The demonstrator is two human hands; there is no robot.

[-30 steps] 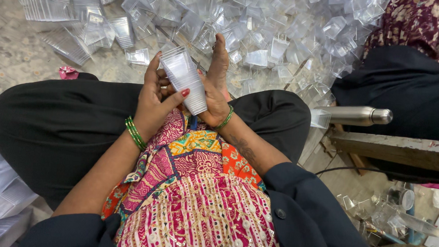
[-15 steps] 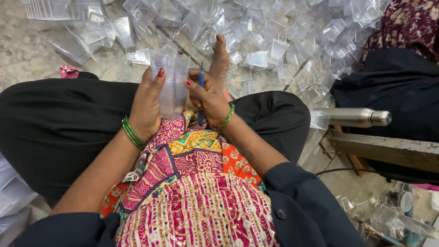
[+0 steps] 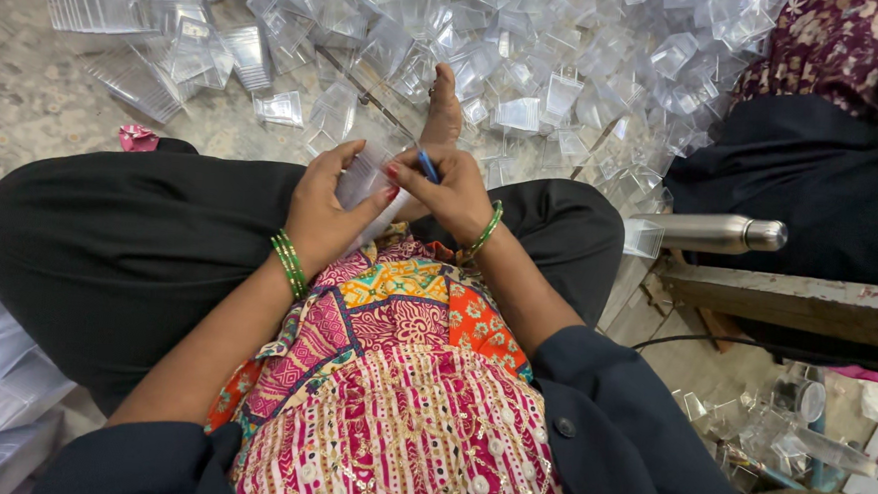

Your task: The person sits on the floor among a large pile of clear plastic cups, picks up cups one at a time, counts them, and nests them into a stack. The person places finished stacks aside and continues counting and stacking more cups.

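the left hand [image 3: 326, 211] has its grip closed around a small clear plastic container [image 3: 364, 181], thumb across the near face and fingers wrapped behind, holding it over the lap just above the patterned tunic [image 3: 402, 375]. the right hand [image 3: 452, 193] sits just beside it to the right, its grip pinched narrow on a thin blue tool [image 3: 428, 166] — a pen or small blade, too little shows to tell which. the tool's long axis slants up and to the left, its lower end pointing toward the container's upper right edge, and the two hands touch at the fingertips. the container lies left of the tool, its long side running diagonally down toward the lap.

the container is thin, glossy, see-through plastic with flat walls and sharp folds. beyond the knees a heap of like clear containers [image 3: 528, 71] covers the pale speckled floor [image 3: 26, 105], some nested in stacks at upper left. green bangles [image 3: 288, 261] ring the left wrist, another the right. a steel bottle [image 3: 710, 231] lies on its side to the right — near a worn wooden plank [image 3: 787, 300].
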